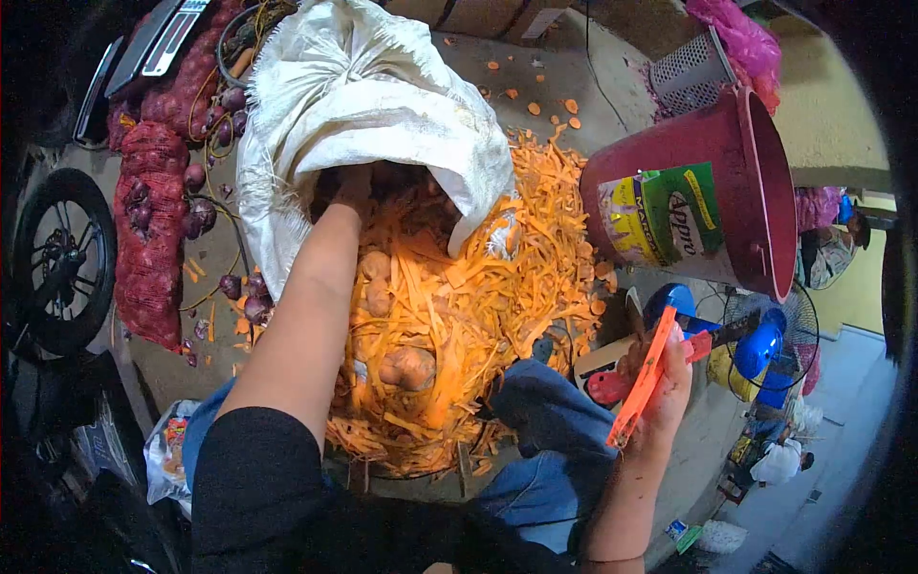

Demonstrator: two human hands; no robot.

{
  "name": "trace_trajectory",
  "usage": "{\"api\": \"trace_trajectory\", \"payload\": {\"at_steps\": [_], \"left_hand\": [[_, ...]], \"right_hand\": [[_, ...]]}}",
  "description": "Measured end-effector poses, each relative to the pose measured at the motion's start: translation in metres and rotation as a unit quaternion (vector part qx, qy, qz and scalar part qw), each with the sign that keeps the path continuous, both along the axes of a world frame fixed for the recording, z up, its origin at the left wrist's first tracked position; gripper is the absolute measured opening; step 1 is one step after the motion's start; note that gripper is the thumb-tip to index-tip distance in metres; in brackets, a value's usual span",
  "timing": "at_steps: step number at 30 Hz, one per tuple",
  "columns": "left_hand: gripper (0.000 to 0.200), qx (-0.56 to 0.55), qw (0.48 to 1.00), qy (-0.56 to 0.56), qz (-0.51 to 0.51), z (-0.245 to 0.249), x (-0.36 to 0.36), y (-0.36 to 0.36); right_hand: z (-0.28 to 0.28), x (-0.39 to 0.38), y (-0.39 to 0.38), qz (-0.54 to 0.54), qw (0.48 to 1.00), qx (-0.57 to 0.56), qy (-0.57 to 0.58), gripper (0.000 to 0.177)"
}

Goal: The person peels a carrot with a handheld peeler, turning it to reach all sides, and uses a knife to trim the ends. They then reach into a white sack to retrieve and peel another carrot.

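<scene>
- Concrete floor [163,354]; landmark = white sack [382,96], lying w/ mouth toward cam.
- Orange peel pile [507,277] spread below and right of sack mouth; few unpeeled tubers [409,365] on the pile, just below the mouth.
- L hand [352,191] pushed into sack mouth; fingers hidden inside, so can't tell if curled or spread, or what's touched.
- R hand [669,383] well below-right of sack, past pile edge; fingers wrapped tight on orange peeler [643,378], held tilted.
- Red bucket [698,191] right of sack, label facing cam.
- Red mesh onion bags [148,239] left of sack; loose purple onions [244,287] just beside sack's left edge.
- Wheel [59,258] far left of sack; blue fan [760,344] lower right, beyond R hand.
</scene>
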State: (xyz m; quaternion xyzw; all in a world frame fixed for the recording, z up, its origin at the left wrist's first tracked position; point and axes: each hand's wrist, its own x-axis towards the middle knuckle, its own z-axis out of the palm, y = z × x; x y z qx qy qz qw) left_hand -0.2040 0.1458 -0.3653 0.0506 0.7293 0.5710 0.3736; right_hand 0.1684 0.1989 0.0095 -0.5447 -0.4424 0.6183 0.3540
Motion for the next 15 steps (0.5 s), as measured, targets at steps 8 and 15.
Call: {"api": "trace_trajectory", "payload": {"at_steps": [8,15], "left_hand": [[0.027,0.201,0.952,-0.225,0.053,0.104,0.042,-0.032],[0.014,0.272,0.91,-0.312,0.001,0.217,0.095,-0.066]], "right_hand": [[0.021,-0.003,-0.014,0.058,0.992,-0.048,0.098,0.02],[0.029,-0.006,-0.025,0.031,0.983,0.011,0.181,0.014]]}}
